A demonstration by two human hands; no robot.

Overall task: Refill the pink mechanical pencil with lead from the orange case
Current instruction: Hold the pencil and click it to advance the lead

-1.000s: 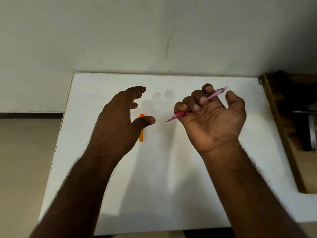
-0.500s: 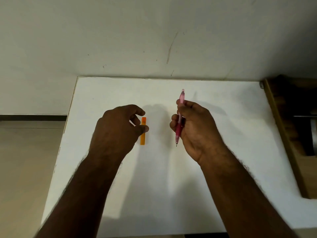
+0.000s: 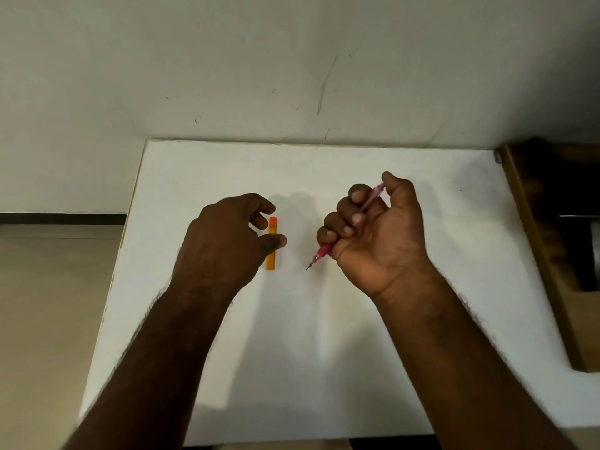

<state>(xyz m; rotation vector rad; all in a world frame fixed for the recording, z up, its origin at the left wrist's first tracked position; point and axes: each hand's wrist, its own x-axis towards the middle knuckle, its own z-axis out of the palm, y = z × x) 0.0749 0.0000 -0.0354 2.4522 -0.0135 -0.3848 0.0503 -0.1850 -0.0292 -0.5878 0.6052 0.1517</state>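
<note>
My right hand [image 3: 376,232] is closed in a fist around the pink mechanical pencil [image 3: 321,253], palm turned towards me. The pencil tip points down-left just above the table, and my thumb rests at its top end. The slim orange case [image 3: 272,227] lies flat on the white table [image 3: 292,336], lengthwise away from me. My left hand [image 3: 227,241] hovers over the case with fingers curled and apart. Its thumb covers the case's middle; whether it touches the case I cannot tell.
A plain wall rises behind the table. A brown wooden ledge [image 3: 532,241] borders the table's right edge, with dark objects beyond it. Beige floor lies past the table's left edge.
My right hand has rotated palm-up, tilting the pencil from upright to a slant with the tip down-left. My left hand stays over the orange case.
</note>
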